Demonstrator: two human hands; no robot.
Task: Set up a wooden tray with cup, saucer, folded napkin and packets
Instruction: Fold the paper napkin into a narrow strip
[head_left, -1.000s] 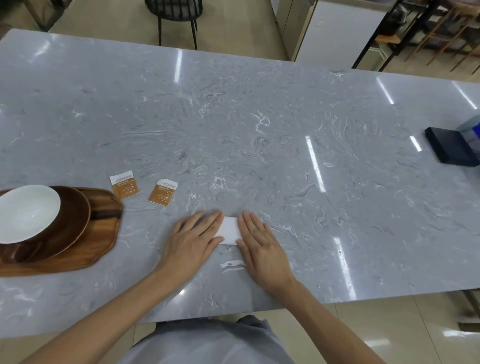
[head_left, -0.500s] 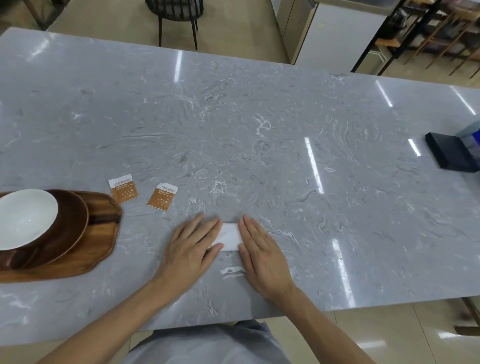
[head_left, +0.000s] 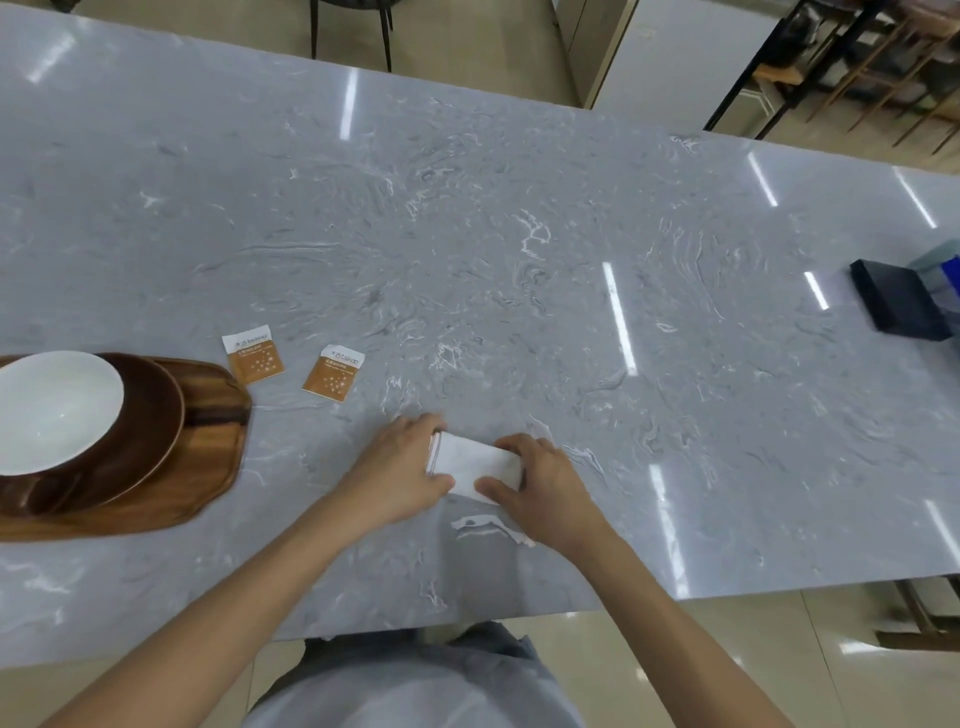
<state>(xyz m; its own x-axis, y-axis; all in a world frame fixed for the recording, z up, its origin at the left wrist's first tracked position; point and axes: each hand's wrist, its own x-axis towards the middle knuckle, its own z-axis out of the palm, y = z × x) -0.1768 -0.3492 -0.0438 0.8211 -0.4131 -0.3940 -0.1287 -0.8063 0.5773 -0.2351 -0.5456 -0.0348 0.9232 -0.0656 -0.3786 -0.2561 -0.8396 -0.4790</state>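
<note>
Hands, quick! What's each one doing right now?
Left hand: closed on the napkin's left end.
Right hand: closed on its right end.

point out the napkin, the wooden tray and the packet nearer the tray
napkin (head_left: 475, 460), head view, middle of the white folded face
wooden tray (head_left: 208, 467), head view, bare right part
packet nearer the tray (head_left: 254, 354), head view, centre of the packet

Both my hands low and close together, fingers curled in.

My left hand (head_left: 400, 475) reaches in from seven o'clock, forearm bare, knuckles up, its fingers (head_left: 423, 428) bent and closed on what lies between the hands. My right hand (head_left: 545, 493) comes in from five o'clock, thumb at the near side, fingers hooked over the far edge, gripping too.
</note>
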